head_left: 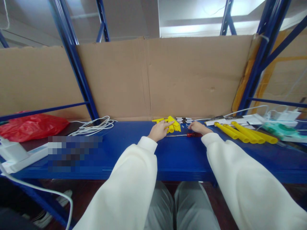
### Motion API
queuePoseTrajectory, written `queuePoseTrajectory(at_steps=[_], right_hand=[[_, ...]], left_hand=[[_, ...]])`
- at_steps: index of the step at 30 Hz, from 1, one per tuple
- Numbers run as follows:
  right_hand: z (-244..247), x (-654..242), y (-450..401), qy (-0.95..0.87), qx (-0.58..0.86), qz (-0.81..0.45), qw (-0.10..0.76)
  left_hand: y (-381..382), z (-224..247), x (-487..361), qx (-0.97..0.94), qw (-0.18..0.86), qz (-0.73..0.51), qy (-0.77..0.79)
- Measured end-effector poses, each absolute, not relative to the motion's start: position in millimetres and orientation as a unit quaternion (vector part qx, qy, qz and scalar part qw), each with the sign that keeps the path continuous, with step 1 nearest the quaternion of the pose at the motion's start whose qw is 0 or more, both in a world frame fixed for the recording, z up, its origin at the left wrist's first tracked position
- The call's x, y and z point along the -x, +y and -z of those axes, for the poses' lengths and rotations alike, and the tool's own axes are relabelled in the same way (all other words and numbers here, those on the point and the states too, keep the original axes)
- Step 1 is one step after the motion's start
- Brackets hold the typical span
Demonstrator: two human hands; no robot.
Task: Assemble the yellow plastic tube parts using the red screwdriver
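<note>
My left hand [158,131] is at the yellow plastic parts [176,124] near the back of the blue shelf. Its fingers lie over one of these pieces and grip it, the index finger stretched along the top. To the right, my right hand [198,127] is closed, its fingertips pressed together and pointing down by a few tiny metal pieces [183,126], perhaps screws. Whether anything is between those fingertips is too small to tell. Just in front of both hands lies a screwdriver with a red handle [190,134], its shaft pointing left.
Several yellow tubes [249,133] lie at the right, beside a white power strip and cables. Small black-and-white sticks [184,120] sit by the cardboard wall [192,76]. At left are coiled white cable [98,126], a red plastic bag [31,126] and blue posts [76,60].
</note>
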State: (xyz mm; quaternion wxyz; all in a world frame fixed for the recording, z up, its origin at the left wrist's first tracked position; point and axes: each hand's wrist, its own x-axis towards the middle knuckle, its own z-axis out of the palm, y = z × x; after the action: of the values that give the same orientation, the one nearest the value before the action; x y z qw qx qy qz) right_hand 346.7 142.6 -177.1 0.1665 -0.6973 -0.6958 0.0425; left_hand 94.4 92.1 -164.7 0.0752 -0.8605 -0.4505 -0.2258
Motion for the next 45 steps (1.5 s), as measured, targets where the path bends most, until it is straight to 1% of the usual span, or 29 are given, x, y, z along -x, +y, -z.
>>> queuePoseTrajectory(at_steps=[3,7,12,14,17,20,23,26,30,35,45], right_hand=[[173.7,-341.4,134.8,-0.686,0.712,-0.064,0.136],[170.1,-336.5,128.3,-0.676,0.725,-0.051,0.119],[169.3,-334.8,130.0,-0.679,0.726,-0.044,0.106],[168.9,-333.8,132.8,-0.683,0.719,-0.040,0.125],[168.0,-328.7,136.7,-0.704,0.677,-0.066,0.205],[167.8,-320.2,137.0,-0.732,0.585,-0.173,0.304],[168.2,-314.3,131.7,-0.731,0.510,-0.272,0.362],[168.1,-314.4,124.7,-0.723,0.485,-0.319,0.373],[166.6,-318.0,121.3,-0.710,0.482,-0.361,0.365],[165.5,-317.7,123.7,-0.678,0.525,-0.359,0.369],[164.9,-316.8,124.0,-0.645,0.536,-0.361,0.409]], left_hand=[[87.7,162.3,-94.9,0.859,0.106,0.189,-0.464],[81.4,159.2,-96.3,0.855,0.134,0.142,-0.481],[78.8,158.9,-98.2,0.862,0.144,0.122,-0.471],[79.5,159.6,-98.4,0.864,0.143,0.122,-0.466],[80.8,160.5,-98.6,0.866,0.141,0.124,-0.463],[81.2,160.9,-98.8,0.866,0.138,0.129,-0.463],[80.5,160.6,-99.0,0.865,0.140,0.127,-0.465],[79.8,160.2,-99.1,0.864,0.140,0.123,-0.468],[80.4,161.2,-99.2,0.863,0.134,0.133,-0.469],[81.5,162.1,-99.4,0.865,0.129,0.141,-0.465],[78.6,160.8,-99.1,0.865,0.126,0.145,-0.465]])
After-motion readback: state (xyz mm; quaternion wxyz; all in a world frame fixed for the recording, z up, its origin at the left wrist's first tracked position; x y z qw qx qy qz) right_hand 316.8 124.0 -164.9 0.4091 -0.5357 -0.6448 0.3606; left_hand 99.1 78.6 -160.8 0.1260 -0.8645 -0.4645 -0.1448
